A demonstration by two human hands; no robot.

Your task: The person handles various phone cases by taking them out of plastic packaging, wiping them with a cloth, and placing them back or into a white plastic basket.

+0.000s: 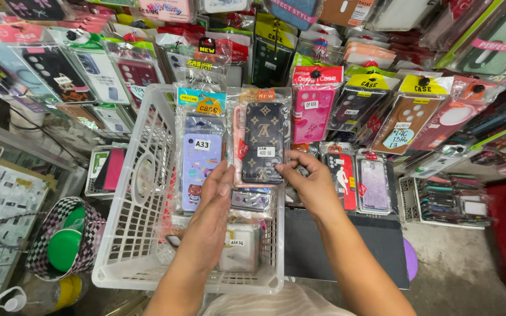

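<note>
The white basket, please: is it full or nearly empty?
Partly filled: packaged phone cases lie in the white basket, much lattice wall bare.

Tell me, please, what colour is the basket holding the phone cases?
The basket is white slotted plastic, clearest in the head view.
</note>
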